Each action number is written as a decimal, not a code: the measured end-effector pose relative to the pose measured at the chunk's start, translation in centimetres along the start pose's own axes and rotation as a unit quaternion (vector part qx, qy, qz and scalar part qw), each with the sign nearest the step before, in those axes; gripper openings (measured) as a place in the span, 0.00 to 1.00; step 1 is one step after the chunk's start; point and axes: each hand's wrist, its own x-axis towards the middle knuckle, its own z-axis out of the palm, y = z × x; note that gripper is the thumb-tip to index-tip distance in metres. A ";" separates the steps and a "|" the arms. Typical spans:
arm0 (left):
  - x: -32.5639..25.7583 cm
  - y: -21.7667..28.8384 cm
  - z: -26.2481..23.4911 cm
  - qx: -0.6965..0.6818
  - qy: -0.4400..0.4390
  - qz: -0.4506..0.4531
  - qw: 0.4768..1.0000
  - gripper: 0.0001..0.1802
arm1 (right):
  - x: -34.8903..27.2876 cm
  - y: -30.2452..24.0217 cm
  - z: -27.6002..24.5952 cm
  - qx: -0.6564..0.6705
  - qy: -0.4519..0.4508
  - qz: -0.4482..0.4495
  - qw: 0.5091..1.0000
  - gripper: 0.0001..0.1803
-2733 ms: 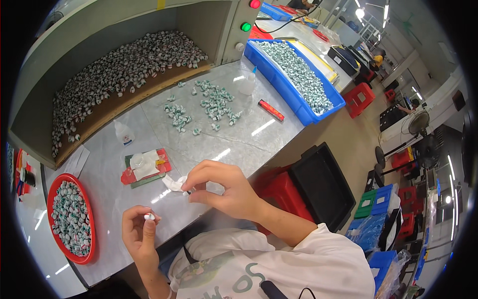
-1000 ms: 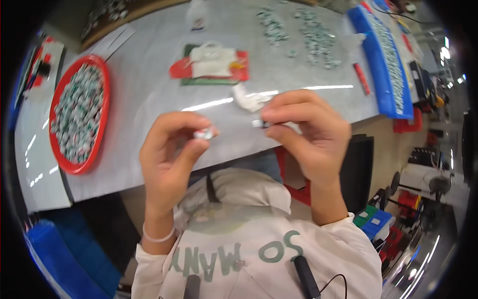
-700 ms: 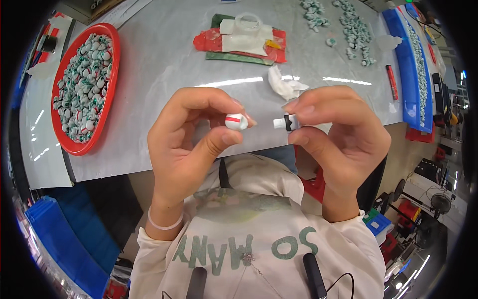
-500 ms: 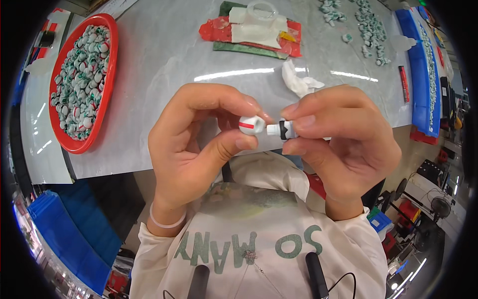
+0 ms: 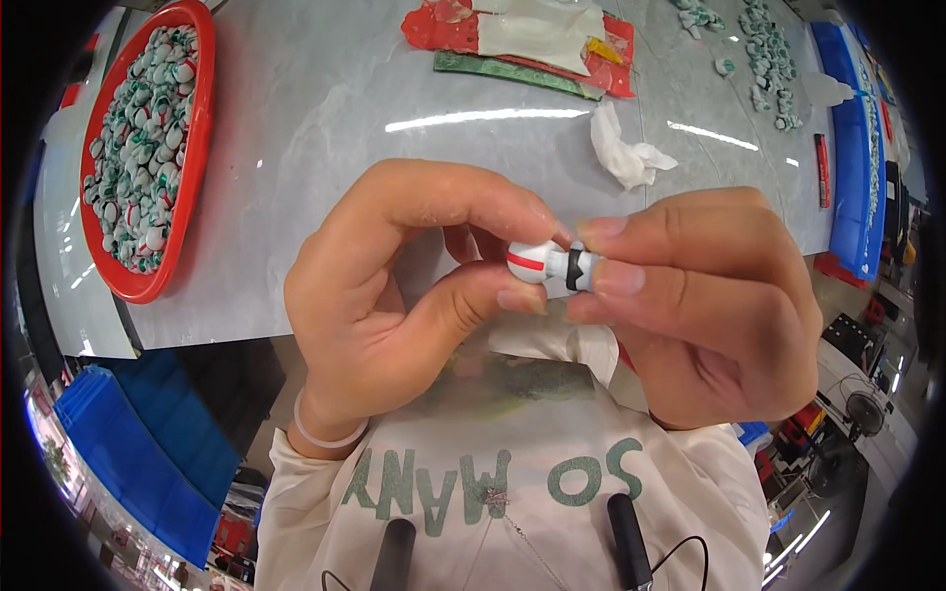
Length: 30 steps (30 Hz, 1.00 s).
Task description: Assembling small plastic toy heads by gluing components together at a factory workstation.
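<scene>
Between the thumb and forefinger of my left hand is a small white rounded piece with a red stripe. My right hand pinches a small white piece with a black zigzag band. The two pieces meet end to end in front of me, above the table's near edge. The banded piece's narrow white peg reaches the rounded piece; how deep it sits inside cannot be seen. Fingertips cover the outer end of the banded piece.
A red oval basin heaped with small white-and-green pieces stands at the left. Beyond my hands lie a crumpled white tissue and a red and green stack. Rows of green-and-white pieces, a red marker and a blue tray are at the right.
The gap between the two pieces has closed, and the peg now meets the rounded piece. My right hand has turned, its fingers now lying further over the banded piece. The view has shifted slightly.
</scene>
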 end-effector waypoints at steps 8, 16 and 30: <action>0.1 0.3 0.1 0.032 0.000 0.013 0.999 0.20 | 0.0 -0.5 -0.3 -0.049 -0.025 0.005 0.998 0.22; 0.1 0.4 0.5 0.031 0.027 0.002 0.999 0.18 | -0.2 0.0 0.4 -0.037 0.001 -0.011 0.999 0.19; 0.1 0.4 0.5 0.057 0.045 0.049 0.996 0.09 | -0.6 0.2 1.0 -0.028 0.014 -0.010 0.999 0.10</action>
